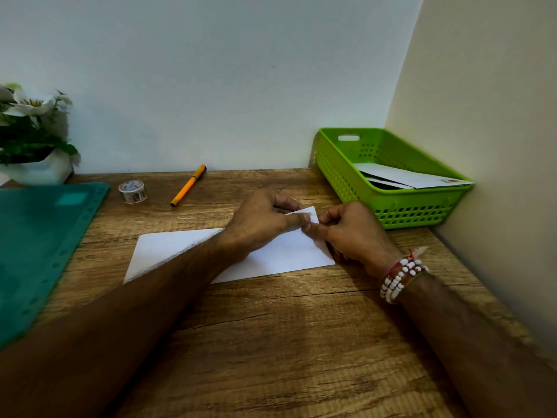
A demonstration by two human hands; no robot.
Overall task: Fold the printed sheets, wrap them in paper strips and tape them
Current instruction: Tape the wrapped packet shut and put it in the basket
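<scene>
Fingers (301,219) of your left hand (259,221) and right hand (355,236) pinch the white sheet (168,248) at its lifted far-right corner | rest flat on the table (271,327), toward its right edge

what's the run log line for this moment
step: folding white sheet | left hand: pinches far corner | right hand: pinches same corner | tape roll: unused

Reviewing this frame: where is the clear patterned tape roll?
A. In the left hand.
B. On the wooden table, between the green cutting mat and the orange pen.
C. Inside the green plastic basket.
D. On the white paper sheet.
B: the clear patterned tape roll sits on the wooden table, with the green cutting mat on one side and the orange pen on the other.
</scene>
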